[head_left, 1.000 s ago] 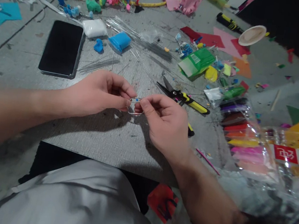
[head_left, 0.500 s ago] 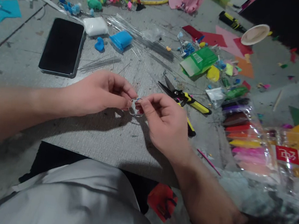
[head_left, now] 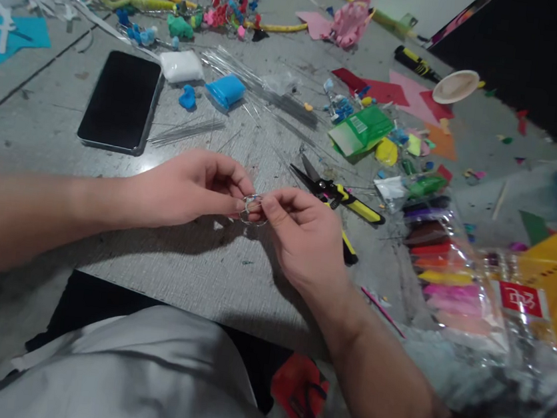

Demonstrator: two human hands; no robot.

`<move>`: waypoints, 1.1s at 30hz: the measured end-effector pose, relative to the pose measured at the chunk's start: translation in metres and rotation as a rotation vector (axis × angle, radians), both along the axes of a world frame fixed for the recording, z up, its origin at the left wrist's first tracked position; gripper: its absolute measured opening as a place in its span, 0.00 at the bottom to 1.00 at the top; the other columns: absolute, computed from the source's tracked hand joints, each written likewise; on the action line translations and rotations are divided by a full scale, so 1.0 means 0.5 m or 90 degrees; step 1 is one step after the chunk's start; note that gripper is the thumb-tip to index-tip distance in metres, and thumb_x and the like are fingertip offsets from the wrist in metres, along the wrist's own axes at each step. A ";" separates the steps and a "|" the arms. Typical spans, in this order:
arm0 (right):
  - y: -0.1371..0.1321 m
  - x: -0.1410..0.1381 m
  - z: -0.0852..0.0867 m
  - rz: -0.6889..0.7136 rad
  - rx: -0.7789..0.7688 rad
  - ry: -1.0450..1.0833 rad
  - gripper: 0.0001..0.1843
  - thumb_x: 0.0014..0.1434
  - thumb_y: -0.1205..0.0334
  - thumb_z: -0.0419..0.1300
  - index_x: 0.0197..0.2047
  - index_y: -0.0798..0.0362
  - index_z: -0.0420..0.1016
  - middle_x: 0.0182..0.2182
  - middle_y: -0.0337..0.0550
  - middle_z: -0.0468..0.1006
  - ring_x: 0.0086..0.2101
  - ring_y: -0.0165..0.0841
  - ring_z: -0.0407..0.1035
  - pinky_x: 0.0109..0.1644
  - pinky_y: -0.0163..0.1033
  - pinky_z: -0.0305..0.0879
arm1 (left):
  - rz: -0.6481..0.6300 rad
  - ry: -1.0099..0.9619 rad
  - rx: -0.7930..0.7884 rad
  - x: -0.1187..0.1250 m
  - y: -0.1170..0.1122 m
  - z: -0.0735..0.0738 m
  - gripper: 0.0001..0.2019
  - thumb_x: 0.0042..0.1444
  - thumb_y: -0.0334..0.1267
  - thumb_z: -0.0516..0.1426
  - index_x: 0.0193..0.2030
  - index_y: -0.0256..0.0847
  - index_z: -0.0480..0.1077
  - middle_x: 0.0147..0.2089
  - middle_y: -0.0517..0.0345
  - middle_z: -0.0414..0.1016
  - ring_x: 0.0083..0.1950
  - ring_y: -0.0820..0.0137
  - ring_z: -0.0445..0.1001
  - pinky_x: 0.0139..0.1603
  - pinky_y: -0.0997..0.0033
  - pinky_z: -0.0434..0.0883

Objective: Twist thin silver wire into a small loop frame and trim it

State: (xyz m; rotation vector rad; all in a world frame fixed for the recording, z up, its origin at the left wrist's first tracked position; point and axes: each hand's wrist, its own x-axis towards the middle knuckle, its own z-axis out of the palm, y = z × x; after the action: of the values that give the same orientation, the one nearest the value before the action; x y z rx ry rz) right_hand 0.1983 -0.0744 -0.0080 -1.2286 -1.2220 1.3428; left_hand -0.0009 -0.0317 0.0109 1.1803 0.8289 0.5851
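Between my hands is a small loop of thin silvery wire (head_left: 253,222), held just above the grey table. My left hand (head_left: 195,189) pinches its left side between thumb and fingers. On the other side my right hand (head_left: 305,235) has thumb and forefinger closed on the wire. Fingertips cover part of the loop, so its exact shape is hard to make out. Black and yellow cutters (head_left: 338,194) lie with their blades apart just beyond my right hand. Several straight wires (head_left: 187,131) rest on the table past my left hand.
A phone (head_left: 120,100) lies at the left, near white (head_left: 181,66) and blue (head_left: 225,90) packets. A green packet (head_left: 361,131) and paper scraps are beyond the cutters. Coloured clay packs (head_left: 452,276) lie at the right. A paper cup (head_left: 456,87) is farther back.
The wire loop has turned a little between my fingers and now looks rounder. Both hands keep their pinch on it. The whole view has shifted slightly.
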 end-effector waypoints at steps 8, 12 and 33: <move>0.009 0.011 -0.004 0.045 -0.126 0.101 0.21 0.50 0.45 0.78 0.33 0.53 0.81 0.29 0.41 0.85 0.34 0.33 0.80 0.47 0.42 0.79 | -0.003 0.048 0.050 -0.002 0.002 -0.003 0.10 0.53 0.32 0.71 0.38 0.37 0.76 0.34 0.55 0.83 0.36 0.71 0.81 0.39 0.74 0.75; 0.009 0.016 0.003 0.038 -0.162 0.103 0.20 0.48 0.47 0.80 0.33 0.53 0.84 0.30 0.42 0.86 0.35 0.33 0.80 0.50 0.43 0.77 | -0.001 0.074 0.080 0.001 0.000 0.003 0.10 0.52 0.32 0.72 0.36 0.37 0.76 0.32 0.58 0.82 0.33 0.72 0.80 0.37 0.75 0.74; 0.002 0.029 0.027 0.054 -0.235 0.083 0.19 0.38 0.50 0.84 0.29 0.48 0.85 0.29 0.39 0.85 0.32 0.32 0.79 0.43 0.38 0.78 | -0.106 0.031 -0.024 -0.006 0.017 0.003 0.04 0.54 0.31 0.68 0.37 0.36 0.80 0.34 0.56 0.84 0.36 0.71 0.82 0.41 0.75 0.78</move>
State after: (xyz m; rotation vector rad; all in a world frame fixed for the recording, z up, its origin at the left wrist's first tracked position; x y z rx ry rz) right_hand 0.2130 -0.0736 0.0055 -1.3267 -0.9699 1.7401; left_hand -0.0039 -0.0230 0.0123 1.2200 0.7703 0.4045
